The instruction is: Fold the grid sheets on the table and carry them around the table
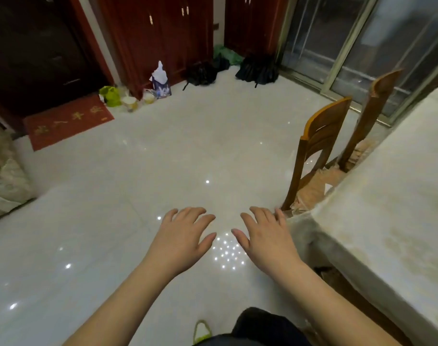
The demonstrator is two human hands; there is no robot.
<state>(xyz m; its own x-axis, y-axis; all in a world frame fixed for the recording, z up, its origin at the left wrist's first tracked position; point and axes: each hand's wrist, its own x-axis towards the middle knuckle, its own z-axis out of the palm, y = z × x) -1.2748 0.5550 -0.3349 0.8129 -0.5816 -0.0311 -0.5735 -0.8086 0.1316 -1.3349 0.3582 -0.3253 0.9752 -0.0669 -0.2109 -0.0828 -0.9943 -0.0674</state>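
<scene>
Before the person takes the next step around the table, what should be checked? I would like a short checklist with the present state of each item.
1. Left hand free: ok, fingers spread, holding nothing.
2. Right hand free: ok, fingers spread, holding nothing.
3. Grid sheets in hand or in sight: not ok, none visible in this view.
4. Glossy white tiled floor ahead free of obstacles: ok, the bags stand far off by the dark red wooden cabinets.
5. Brown wooden chair out of the path: ok, it stands beside the table with the pale cloth cover, right of the hands.
6. Tabletop contents: cannot tell, only part of it shows.
</scene>
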